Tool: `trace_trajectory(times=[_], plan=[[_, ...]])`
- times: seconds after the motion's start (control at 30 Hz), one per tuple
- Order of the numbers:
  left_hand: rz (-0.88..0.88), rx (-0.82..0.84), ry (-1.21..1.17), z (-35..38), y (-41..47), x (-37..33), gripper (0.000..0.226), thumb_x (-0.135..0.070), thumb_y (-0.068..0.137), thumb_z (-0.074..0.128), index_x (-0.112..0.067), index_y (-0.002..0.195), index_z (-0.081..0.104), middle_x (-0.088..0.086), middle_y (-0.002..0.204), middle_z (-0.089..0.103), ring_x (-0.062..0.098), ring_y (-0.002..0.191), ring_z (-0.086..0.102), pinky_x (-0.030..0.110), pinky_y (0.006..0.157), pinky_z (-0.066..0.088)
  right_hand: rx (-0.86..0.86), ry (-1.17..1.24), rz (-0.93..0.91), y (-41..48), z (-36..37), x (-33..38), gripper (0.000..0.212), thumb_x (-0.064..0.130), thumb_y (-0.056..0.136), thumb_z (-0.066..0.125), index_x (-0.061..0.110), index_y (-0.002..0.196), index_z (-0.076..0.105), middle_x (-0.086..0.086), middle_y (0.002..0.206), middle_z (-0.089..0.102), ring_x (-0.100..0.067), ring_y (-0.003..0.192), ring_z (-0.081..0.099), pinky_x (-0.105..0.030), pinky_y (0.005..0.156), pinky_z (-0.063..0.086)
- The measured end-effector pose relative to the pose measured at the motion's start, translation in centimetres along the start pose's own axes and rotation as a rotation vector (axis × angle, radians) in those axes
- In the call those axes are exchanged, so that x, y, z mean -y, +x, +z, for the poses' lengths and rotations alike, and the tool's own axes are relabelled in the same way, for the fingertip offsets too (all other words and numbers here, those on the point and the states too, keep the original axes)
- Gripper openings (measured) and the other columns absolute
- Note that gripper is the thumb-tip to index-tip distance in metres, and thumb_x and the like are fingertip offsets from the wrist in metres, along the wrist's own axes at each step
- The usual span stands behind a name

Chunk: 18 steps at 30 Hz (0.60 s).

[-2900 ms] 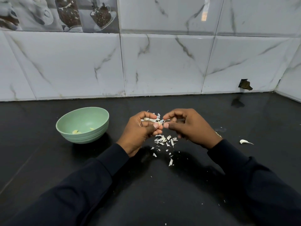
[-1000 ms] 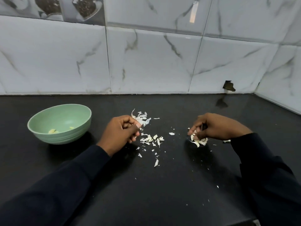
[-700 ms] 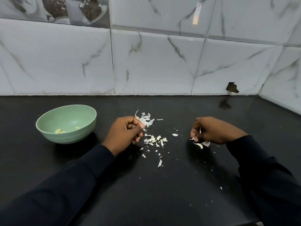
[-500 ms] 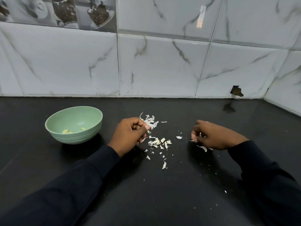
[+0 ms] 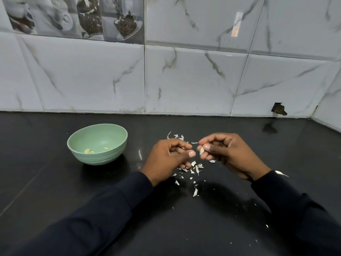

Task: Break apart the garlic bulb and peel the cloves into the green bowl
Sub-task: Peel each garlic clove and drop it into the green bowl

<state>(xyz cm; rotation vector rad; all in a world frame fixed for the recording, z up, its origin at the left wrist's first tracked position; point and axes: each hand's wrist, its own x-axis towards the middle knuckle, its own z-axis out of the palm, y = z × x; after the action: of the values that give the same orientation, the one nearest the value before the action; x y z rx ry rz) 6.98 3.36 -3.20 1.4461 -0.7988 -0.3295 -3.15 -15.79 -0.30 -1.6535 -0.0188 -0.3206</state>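
Garlic clove (image 5: 202, 150) is pinched by the right hand (image 5: 228, 154); what the curled left hand (image 5: 168, 157) holds cannot be told. Squeezed hard, it could be shot among peel scraps (image 5: 196, 168).

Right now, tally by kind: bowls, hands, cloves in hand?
green bowl: 1
hands: 2 (left hand, right hand)
clove pinched in right hand: 1
Total: 4
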Motion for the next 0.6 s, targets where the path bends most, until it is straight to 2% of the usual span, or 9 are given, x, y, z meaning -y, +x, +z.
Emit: trace_trajectory(times=[0.13,0.3,0.37,0.5,0.6], plan=[[0.020,-0.001,-0.117,0.3,-0.2,-0.5,0.023,0.001,0.084,0.077,0.007,0.105,0.069,0.026,0.085,0.074,0.025,0.071,0.072,0.024,0.062,0.056,-0.067,0.044,-0.059,0.9,2.8,-0.8,0.015,0.007,0.079,0.077,0.002,0.093,0.076,-0.027,0.085,0.073,-0.025,0.064,0.069,-0.024,0.063,0.059],[0.008,-0.107,-0.143,-0.4,0.0,-0.5,0.019,0.009,0.081,0.077,0.012,0.099,0.070,0.023,0.081,0.075,0.026,0.073,0.076,0.023,0.067,0.058,-0.101,-0.078,-0.135,1.8,4.4,-1.2,0.006,-0.002,0.089,0.074,0.001,0.094,0.074,-0.016,0.076,0.074,-0.020,0.062,0.071,-0.026,0.063,0.059],[0.019,-0.110,-0.111,-0.5,0.0,-0.4,0.018,0.011,0.080,0.077,0.010,0.097,0.071,0.023,0.083,0.075,0.030,0.077,0.076,0.026,0.072,0.060,-0.085,-0.113,-0.135,1.8,4.4,-1.1,0.005,-0.002,0.090,0.073,0.002,0.093,0.072,-0.014,0.074,0.073,-0.018,0.060,0.069,-0.027,0.061,0.059],[0.047,-0.172,0.012,-0.5,0.1,-0.9,0.028,0.010,0.077,0.080,0.000,0.101,0.072,0.020,0.089,0.075,0.021,0.077,0.074,0.022,0.071,0.059,-0.094,-0.170,-0.161,1.9,3.9,-1.0,0.003,-0.001,0.091,0.073,0.001,0.092,0.071,-0.011,0.075,0.072,-0.022,0.066,0.068,-0.028,0.061,0.058],[0.063,-0.208,0.082,-0.8,0.2,-1.1,0.023,0.006,0.077,0.082,-0.002,0.095,0.072,0.013,0.088,0.076,0.015,0.076,0.072,0.019,0.068,0.057,-0.089,-0.169,-0.143,1.8,3.5,-1.1,0.006,-0.002,0.091,0.073,-0.002,0.097,0.072,-0.014,0.078,0.074,-0.021,0.070,0.071,-0.025,0.064,0.058]])
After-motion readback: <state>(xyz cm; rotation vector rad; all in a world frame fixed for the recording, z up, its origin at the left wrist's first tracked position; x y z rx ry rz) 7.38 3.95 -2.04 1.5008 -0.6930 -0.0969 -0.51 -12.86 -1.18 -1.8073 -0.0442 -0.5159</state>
